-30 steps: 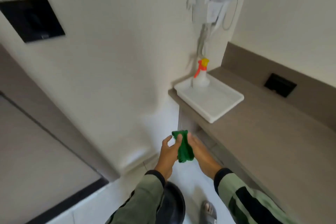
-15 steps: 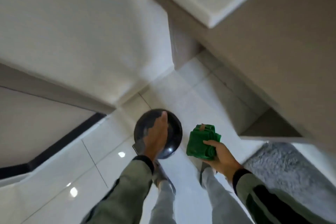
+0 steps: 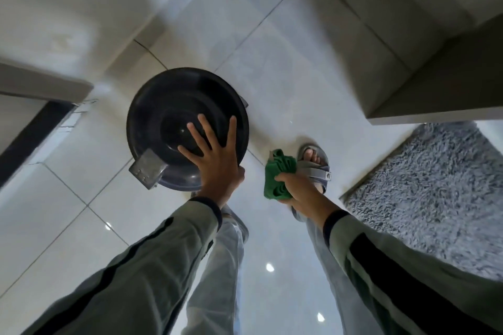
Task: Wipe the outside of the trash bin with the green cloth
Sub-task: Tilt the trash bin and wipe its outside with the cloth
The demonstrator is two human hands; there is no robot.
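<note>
A round black trash bin [image 3: 166, 109] with a domed lid stands on the white tiled floor, seen from straight above. A grey foot pedal [image 3: 145, 173] sticks out at its near left side. My left hand [image 3: 215, 156] lies flat on the near right part of the lid, fingers spread. My right hand [image 3: 295, 189] is to the right of the bin, apart from it, gripping the bunched green cloth [image 3: 277, 175]. The bin's side wall is mostly hidden under the lid.
My sandalled right foot [image 3: 315, 162] is just beyond the cloth. A shaggy grey mat [image 3: 435, 187] covers the floor at the right. A counter's underside [image 3: 441, 90] overhangs the upper right. A wall and a dark door-frame strip [image 3: 32, 136] border the left.
The view tilted down from the wall and counter to the floor. My left hand let go of the cloth and landed on the bin lid. My right hand kept the cloth.
</note>
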